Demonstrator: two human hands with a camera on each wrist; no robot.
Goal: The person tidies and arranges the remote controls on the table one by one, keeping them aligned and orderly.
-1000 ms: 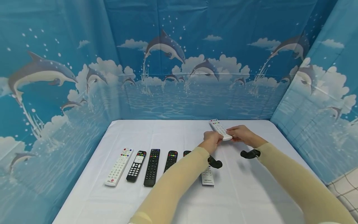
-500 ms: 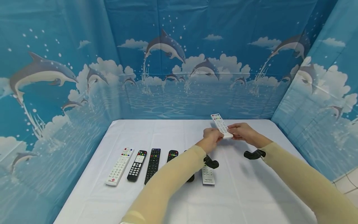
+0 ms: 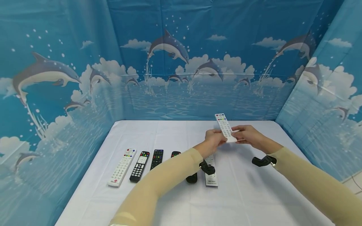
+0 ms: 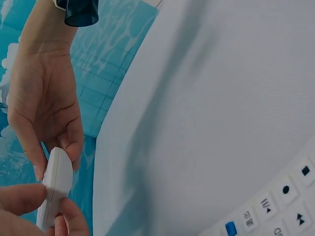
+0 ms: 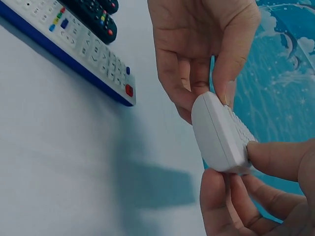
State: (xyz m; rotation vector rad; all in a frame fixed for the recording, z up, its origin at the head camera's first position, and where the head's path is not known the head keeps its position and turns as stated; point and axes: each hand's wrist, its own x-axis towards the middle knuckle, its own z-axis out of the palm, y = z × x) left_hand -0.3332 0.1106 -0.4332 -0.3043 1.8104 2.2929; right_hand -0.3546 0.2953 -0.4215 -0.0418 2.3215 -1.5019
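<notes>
Both hands hold a white remote control [image 3: 224, 125] with coloured buttons, its near end lowest and far end raised over the table's back edge. My left hand [image 3: 214, 138] pinches its left near corner between thumb and fingers, while my right hand [image 3: 249, 135] pinches the right side. In the right wrist view the white remote's blank end [image 5: 216, 132] faces the camera, with a thumb on the button face and fingers beneath. A shadow falls on the cloth below it. In the left wrist view the remote [image 4: 58, 179] appears edge-on between both hands.
In a row on the white-covered table [image 3: 226, 204] lie a white remote [image 3: 121, 168], several black remotes [image 3: 139, 167] and a silver-white one [image 3: 211, 180]. My left sleeve [image 3: 167, 179] covers part of the row. A dolphin-print curtain [image 3: 175, 97] hangs behind the table.
Both hands have lifted the white remote from low at the table's back, tilting its far end upward. It has shifted slightly right and stands more upright. The row of remotes stays put.
</notes>
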